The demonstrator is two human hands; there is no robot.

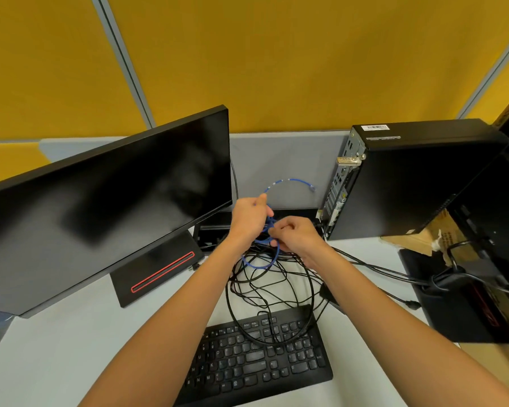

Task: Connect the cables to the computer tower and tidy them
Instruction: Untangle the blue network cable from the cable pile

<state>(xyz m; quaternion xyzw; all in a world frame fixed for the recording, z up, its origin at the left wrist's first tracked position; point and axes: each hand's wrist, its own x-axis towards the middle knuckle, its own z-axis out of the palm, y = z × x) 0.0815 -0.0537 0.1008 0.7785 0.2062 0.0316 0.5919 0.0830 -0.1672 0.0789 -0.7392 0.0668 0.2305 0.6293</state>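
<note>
Holding thin blue network cable [288, 180]: left hand [249, 214] pinches it, right hand [296, 235] grips its coils. Plug arcs beyond left fingertips [262, 197]. Best freed from tangled black cables [272, 284] before reaching upright black computer tower [406, 177].

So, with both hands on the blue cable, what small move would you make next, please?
Probably carry the free plug to the tower's rear ports: the left hand and right hand hold the blue cable, whose end hangs unplugged beside them.

Two bare forearms, no sleeves in view; bare left hand [249, 215] and bare right hand [297, 235], without rings, watch or gloves.
</note>
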